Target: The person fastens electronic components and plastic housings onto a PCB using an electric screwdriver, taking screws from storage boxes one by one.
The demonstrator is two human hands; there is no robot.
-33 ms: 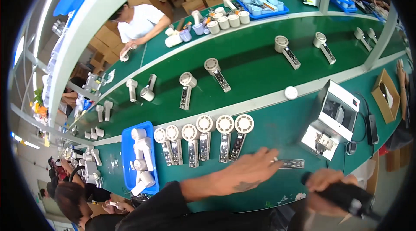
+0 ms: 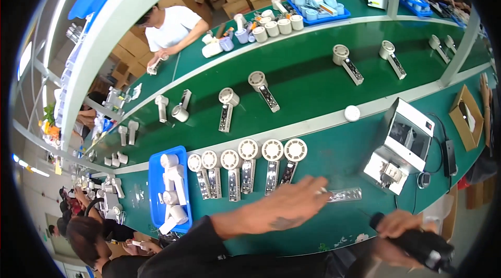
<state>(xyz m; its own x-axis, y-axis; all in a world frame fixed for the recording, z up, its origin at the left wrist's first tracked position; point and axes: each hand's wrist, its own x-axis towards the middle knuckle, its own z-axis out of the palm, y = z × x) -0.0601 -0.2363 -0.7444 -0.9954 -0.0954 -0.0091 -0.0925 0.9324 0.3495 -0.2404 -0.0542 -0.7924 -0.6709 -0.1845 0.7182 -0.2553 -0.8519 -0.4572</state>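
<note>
My left hand [image 2: 297, 205] is closed, its fingers pinching the near end of a pale, narrow fan handle [image 2: 345, 195] just above the bench. That handle is smeared by motion, and the hand hides whatever joins its left end. Lower right, my right hand [image 2: 399, 226] wraps round a black power screwdriver [image 2: 425, 246], its blunt tip pointing up and left. Beyond my left hand several white handheld fans [image 2: 272, 151] lie in a row, round grilles away from me and open handles showing circuit boards.
A blue tray [image 2: 152, 189] holding white fan parts sits left of the row. To the right stand a white metal machine [image 2: 404, 137] and a cardboard box [image 2: 459, 121]. More fans lie on the green belt [image 2: 302, 85]. Across it, a person in white [image 2: 172, 27] handles a part.
The handle in my left hand has shifted slightly left and now looks blurred. My right hand with the screwdriver has moved a little to the right. The whole view has shifted slightly.
</note>
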